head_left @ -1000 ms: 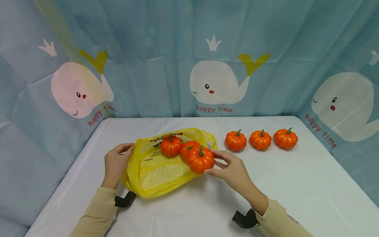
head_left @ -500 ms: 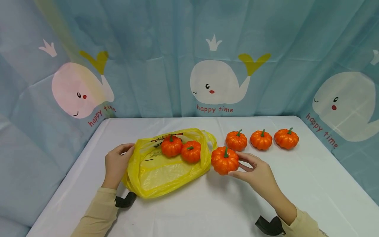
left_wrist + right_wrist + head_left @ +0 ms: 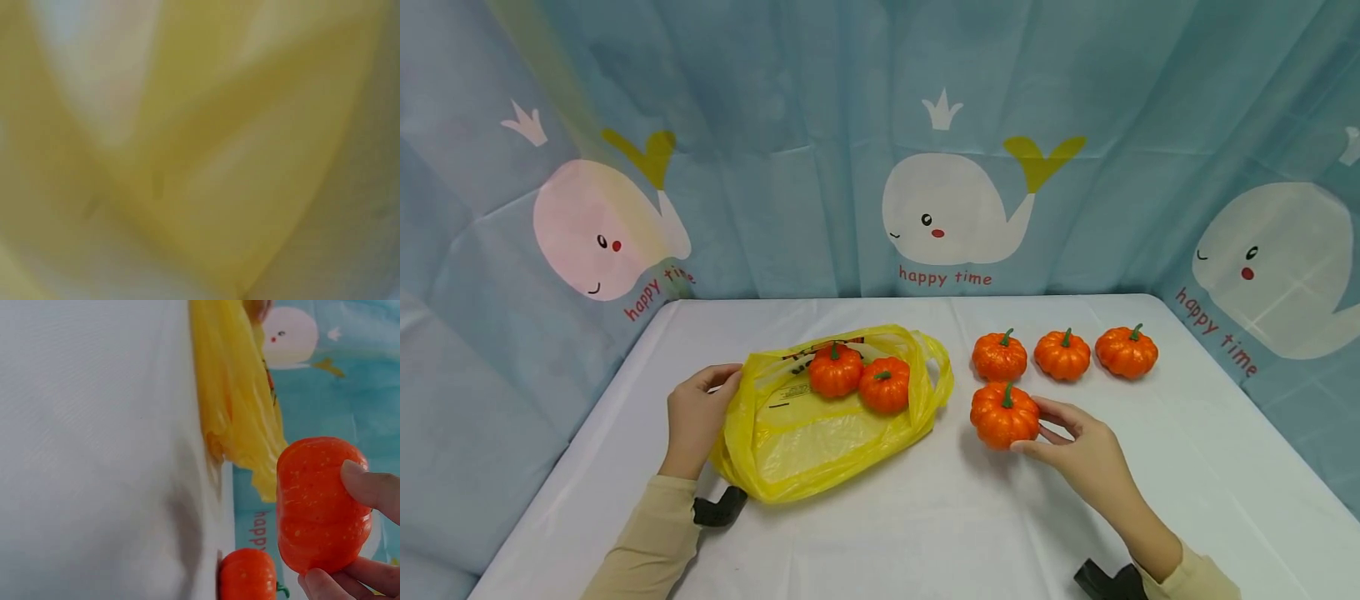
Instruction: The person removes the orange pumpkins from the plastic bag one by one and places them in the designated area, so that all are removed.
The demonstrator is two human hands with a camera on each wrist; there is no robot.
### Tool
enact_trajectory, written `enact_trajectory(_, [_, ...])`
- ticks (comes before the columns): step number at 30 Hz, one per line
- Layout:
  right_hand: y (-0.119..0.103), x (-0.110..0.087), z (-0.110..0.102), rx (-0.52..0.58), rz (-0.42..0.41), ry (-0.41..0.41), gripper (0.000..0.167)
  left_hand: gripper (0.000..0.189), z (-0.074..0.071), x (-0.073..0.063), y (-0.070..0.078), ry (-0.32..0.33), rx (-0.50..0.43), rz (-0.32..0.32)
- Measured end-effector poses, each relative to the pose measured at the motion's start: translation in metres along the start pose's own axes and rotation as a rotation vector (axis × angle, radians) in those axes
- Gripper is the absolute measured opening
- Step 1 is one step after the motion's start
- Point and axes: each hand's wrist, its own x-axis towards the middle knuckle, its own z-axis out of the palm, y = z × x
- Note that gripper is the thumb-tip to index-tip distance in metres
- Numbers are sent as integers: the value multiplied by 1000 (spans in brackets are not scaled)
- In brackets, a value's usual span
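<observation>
An orange toy pumpkin (image 3: 1003, 418) with a green stem is held above the table by my right hand (image 3: 1086, 457), thumb on one side and fingers on the other; the right wrist view shows that grip on the pumpkin (image 3: 319, 509) up close. My left hand (image 3: 700, 415) pinches the left edge of a yellow plastic bag (image 3: 820, 479) lying with its mouth spread. Inside the bag are two more pumpkins, one on the left (image 3: 835, 371) and one on the right (image 3: 883, 387). Blurred yellow plastic (image 3: 250, 150) fills most of the left wrist view.
Behind the held pumpkin, three pumpkins stand in a row: left (image 3: 999, 358), middle (image 3: 1062, 357) and right (image 3: 1127, 352). The table has a white cover (image 3: 880, 558). A blue whale-print curtain (image 3: 820, 225) surrounds its back and sides.
My right hand has carried its pumpkin rightward, from over the bag to beside it, slightly lower in the last half second. The left hand stays at the bag's edge.
</observation>
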Motion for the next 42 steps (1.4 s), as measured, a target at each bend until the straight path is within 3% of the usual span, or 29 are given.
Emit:
enact_trajectory(19, [23, 7, -8, -1, 118, -15, 81, 31, 2, 0, 1, 17, -10, -2])
enact_trajectory(42, [38, 12, -9, -62, 145, -41, 84, 31, 1, 0, 1, 15, -8, 1])
